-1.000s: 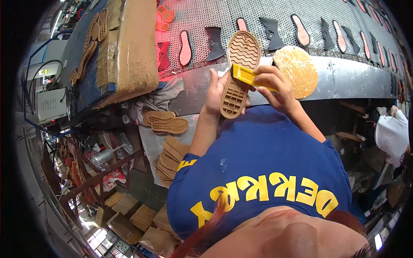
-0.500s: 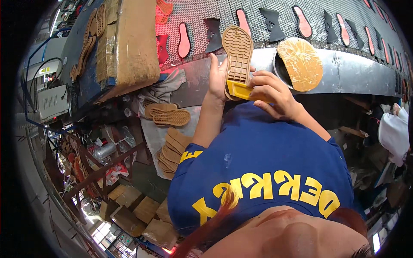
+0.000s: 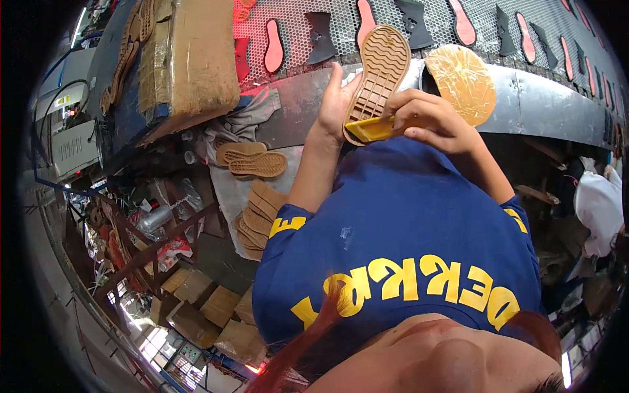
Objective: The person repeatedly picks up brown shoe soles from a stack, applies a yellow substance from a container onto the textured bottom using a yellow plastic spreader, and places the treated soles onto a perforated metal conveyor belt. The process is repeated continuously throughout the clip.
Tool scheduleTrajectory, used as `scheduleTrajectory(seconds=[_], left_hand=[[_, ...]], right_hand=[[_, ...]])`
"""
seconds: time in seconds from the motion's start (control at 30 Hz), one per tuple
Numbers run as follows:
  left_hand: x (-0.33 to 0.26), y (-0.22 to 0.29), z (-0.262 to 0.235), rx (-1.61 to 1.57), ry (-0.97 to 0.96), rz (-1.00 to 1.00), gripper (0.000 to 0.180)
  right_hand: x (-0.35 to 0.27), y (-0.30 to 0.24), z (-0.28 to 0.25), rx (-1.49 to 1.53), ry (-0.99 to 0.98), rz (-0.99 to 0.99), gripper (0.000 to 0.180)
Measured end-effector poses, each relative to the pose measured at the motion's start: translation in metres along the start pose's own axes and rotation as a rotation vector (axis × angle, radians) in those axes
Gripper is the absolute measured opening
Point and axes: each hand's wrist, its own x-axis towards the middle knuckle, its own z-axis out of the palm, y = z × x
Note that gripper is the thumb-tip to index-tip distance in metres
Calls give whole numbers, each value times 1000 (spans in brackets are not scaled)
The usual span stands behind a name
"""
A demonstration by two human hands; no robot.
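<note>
A tan shoe sole (image 3: 380, 62), tread side up, stands tilted in front of me, its wider end away from me. My left hand (image 3: 339, 98) grips it from the left edge with the thumb raised; the other fingers are mostly hidden behind the sole. In my right hand (image 3: 436, 121) is a flat yellow tool (image 3: 373, 129), pinched between fingers and thumb. The tool lies across the near end of the sole, apparently touching it; its exact kind cannot be made out. An orange-brown rounded pad (image 3: 462, 85) on a dark round container sits just beyond my right hand.
Ahead, a mesh conveyor (image 3: 295, 52) carries pink insoles (image 3: 274, 47) and black shoe pieces (image 3: 321, 38), behind a metal ledge (image 3: 524, 105). At left are a taped cardboard box (image 3: 204, 59), more tan soles (image 3: 262, 164) and a grey cloth (image 3: 252, 114). Cartons (image 3: 219, 308) sit lower left.
The sole has tilted to the right and moved slightly away from me. My right hand has shifted right and up, with the yellow tool now angled the other way. Pieces on the conveyor have shifted slightly.
</note>
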Motion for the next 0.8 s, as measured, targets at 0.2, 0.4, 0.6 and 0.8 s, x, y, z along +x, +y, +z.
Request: scheduleTrajectory(seconds=[0.2,0.4,0.6,0.8], left_hand=[[-1,2,-7,93,-273,-144,93],[-3,-2,10,501,-30,-14,91],[-2,-3,1,484,-95,306,65],[-8,-4,3,558,-61,835,62]], right_hand=[[10,5,-18,125,-96,17,11],[-4,11,-40,197,32,8,10],[-82,62,-54,-31,731,408,17],[-132,134,-4,-767,487,597,11]])
